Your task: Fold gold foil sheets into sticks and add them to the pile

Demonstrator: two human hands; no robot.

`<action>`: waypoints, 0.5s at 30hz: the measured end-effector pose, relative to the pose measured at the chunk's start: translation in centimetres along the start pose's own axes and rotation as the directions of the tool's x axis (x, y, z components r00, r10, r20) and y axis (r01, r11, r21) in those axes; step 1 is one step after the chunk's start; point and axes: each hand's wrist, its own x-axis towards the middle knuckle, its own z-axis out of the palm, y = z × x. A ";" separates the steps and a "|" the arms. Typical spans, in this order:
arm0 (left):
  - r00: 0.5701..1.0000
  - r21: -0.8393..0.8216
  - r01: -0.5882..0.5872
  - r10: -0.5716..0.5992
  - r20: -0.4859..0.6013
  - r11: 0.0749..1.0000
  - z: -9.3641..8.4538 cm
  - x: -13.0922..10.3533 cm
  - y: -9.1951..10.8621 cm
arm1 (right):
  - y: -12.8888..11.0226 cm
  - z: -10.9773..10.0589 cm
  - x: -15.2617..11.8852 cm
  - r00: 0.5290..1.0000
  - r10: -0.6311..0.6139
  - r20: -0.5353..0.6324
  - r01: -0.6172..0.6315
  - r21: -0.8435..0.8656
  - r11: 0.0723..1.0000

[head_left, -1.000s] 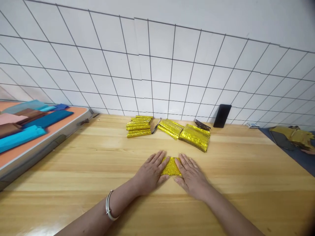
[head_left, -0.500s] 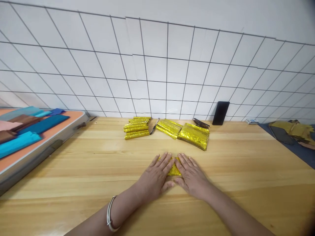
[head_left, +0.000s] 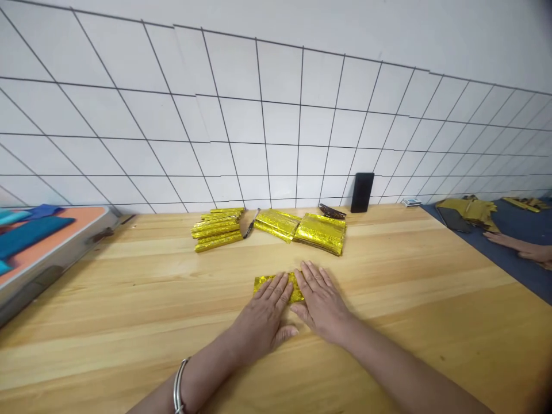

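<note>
Pressed flat under the open palms of the left hand (head_left: pixel 264 321) and right hand (head_left: pixel 321 303), a folded gold foil sheet (head_left: pixel 276 286) is held against the wooden table (head_left: pixel 129 299), near the foil stacks (head_left: pixel 319 233).

- The left hand (head_left: pixel 264 319) lies palm down, its fingers (head_left: pixel 276 287) stretched forward and held close together, the thumb spread out to the right.
- The right hand (head_left: pixel 321 302) lies flat beside it, palm down, fingers slightly fanned and pointing forward.
- The two hands sit side by side, nearly touching at the thumbs.
- Both forearms are bare and reach in from the lower edge, converging toward the hands.
- The left wrist carries a silver bangle (head_left: pixel 177 392).
</note>
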 end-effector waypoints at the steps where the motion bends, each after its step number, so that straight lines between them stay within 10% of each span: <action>1: 1.000 0.002 -0.005 0.005 -0.007 1.000 -0.1 0.0 0.0 | -0.3 0.0 0.0 1.000 -0.016 -0.004 0.016 0.008 1.000; 15: 0.999 0.067 0.043 -0.045 0.023 0.997 -0.6 -0.2 0.3 | -1.1 -0.4 -0.5 0.989 -0.095 0.115 0.085 0.086 0.993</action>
